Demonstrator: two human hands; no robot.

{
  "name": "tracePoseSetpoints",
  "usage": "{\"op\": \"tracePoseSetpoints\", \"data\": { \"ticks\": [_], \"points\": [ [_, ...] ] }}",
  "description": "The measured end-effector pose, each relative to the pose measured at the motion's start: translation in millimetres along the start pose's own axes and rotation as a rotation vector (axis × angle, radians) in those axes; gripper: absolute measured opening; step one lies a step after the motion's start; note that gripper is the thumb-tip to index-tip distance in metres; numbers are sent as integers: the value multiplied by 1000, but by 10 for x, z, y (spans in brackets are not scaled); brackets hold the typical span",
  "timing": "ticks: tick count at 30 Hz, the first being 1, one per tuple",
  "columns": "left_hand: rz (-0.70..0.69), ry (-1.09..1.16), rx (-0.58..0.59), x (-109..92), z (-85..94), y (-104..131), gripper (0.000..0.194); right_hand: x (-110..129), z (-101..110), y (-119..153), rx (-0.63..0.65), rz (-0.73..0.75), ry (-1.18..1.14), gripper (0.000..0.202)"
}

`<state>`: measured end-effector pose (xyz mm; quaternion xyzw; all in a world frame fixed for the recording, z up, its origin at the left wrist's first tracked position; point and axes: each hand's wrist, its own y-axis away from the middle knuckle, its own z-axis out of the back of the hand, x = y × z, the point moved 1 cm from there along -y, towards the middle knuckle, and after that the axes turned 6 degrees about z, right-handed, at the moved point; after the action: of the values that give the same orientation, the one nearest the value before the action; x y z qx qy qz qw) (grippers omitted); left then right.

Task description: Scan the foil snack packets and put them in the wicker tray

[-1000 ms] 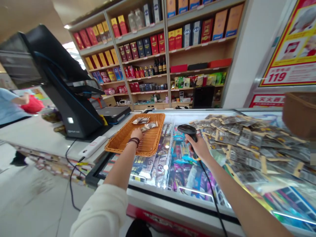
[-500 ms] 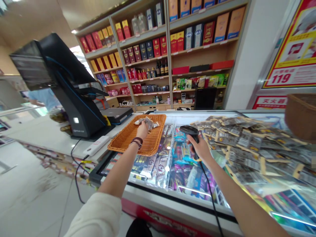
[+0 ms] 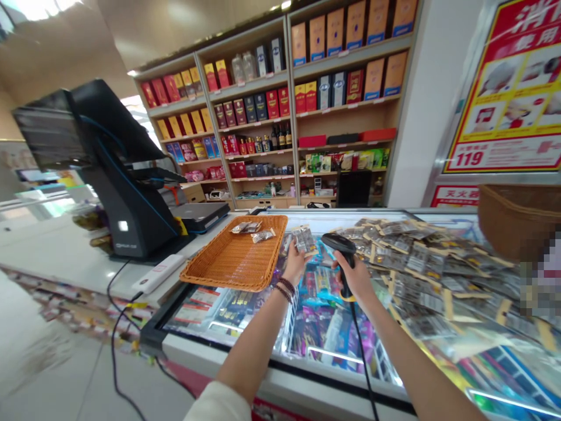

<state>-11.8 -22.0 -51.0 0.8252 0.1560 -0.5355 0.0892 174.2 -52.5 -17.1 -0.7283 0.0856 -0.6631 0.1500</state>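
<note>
My left hand (image 3: pixel 294 266) grips a small clear packet (image 3: pixel 304 240) with a pale edge, just right of the orange wicker basket (image 3: pixel 232 275). Facing that packet is a black handheld barcode scanner (image 3: pixel 339 242), its handle wrapped by the fingers of my right hand (image 3: pixel 354 279). A cable (image 3: pixel 358 339) runs down from the scanner's grip. In the far part of the basket lie a few similar packets (image 3: pixel 263 235). To the right, a large heap of such packets (image 3: pixel 421 257) covers the glass top of the freezer.
Under the freezer glass (image 3: pixel 258 301) are colourful bagged goods. A point-of-sale terminal (image 3: pixel 131 193) and a white power strip (image 3: pixel 160 273) stand on the left counter. A brown basket (image 3: pixel 517 216) is at the far right. Shelves of boxes (image 3: pixel 258 108) line the back.
My left hand has moved right, out of the wicker basket, with a packet now in front of the scanner. The right hand keeps its hold on the scanner. The view has shifted slightly.
</note>
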Motion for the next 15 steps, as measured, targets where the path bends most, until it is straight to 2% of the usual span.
{"op": "tracePoseSetpoints", "data": {
  "ticks": [3,8,15],
  "points": [
    [-3,-6,-11,89,96,-15,70,14,-5,20,29,9,45,74],
    [-26,-37,-50,80,254,-76,65,9,-69,70,109,20,131,70],
    [-57,-44,-12,156,304,-130,61,89,-129,147,249,50,213,61]
  ]
}}
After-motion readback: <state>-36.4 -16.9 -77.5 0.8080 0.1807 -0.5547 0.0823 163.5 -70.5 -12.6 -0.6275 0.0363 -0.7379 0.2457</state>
